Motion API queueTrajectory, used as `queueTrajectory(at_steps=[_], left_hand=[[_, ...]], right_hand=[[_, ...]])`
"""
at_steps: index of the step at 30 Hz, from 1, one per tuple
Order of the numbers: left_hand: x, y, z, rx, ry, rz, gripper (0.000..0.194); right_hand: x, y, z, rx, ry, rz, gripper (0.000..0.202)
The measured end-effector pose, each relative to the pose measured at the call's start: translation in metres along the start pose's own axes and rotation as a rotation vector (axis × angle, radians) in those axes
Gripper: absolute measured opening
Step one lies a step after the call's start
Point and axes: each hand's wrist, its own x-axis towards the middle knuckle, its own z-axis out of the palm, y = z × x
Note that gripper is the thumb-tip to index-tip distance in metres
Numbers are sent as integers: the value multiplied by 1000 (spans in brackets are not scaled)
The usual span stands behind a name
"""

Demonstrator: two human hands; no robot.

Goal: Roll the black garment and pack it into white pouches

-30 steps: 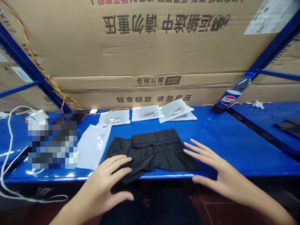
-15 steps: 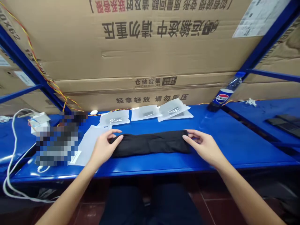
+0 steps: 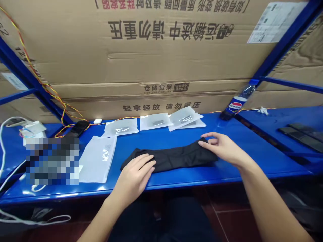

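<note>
Blk cloth (image 3: 176,158), frosted bags (image 3: 153,121) behind, Pepsi btl (image 3: 236,105) back R

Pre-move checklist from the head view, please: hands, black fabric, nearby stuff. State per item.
1. Right hand gripping the black fabric: ok, pinching its back-right corner.
2. Left hand on the fabric: ok, fingers over its left end.
3. Fabric smooth: not ok, creases visible.
4. Fabric's underside layers aligned: cannot tell, hidden.
5. Large zip bag apart from the left hand: ok.
6. Pepsi bottle capped: ok.
</note>
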Motion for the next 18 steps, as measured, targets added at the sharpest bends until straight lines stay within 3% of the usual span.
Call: queueTrajectory(at_steps=[3, 6, 8, 10, 11, 15, 18], left_hand=[[1, 8, 2, -23, 58, 9, 20], [1, 11, 10, -21, 86, 33, 20], [0, 12, 12, -4, 103, 54, 21], [-5, 13, 8, 14, 120, 58, 21], [-8, 12, 4, 22, 122, 50, 21], [-22, 4, -10, 39, 130, -23, 17], [-26, -2, -11, 15, 135, -66, 14]], right_hand=[[-6, -38, 9, -118, 108, -119, 55], [-19, -72, 58, -310, 196, -228, 43], [-28, -81, 94, -382, 104, -276, 39], [-36, -77, 117, -303, 19, -299, 26], [-39, -70, 121, -261, 66, -281, 26], [-50, -32, 111, -360, 389, -144, 42], [-52, -12, 103, -414, 306, -127, 40]])
